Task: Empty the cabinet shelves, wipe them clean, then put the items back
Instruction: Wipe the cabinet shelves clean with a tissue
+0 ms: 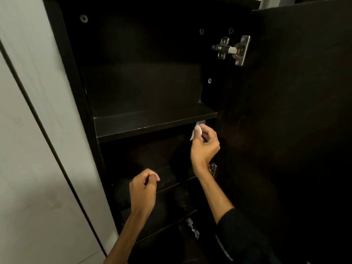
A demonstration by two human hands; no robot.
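Nearest, the bare left hand (143, 187) hangs loosely curled, holding nothing. Beyond it, the right hand (204, 143) pinches a small crumpled white cloth (196, 131) under the dark wooden cabinet shelf (152, 122), at its right end. Best wipe into that corner with steady pressure.

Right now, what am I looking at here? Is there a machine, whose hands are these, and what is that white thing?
There is no machine. A person wears a camera on the head, so this one picture looks forward and down at their own two hands. In front stands a dark cabinet with its door swung open to the right on a metal hinge. The shelves look bare; the top shelf shows nothing on it. The right hand pinches a small white cloth just under that shelf's right end. The left hand is lower, fingers loosely curled, holding nothing that I can see.
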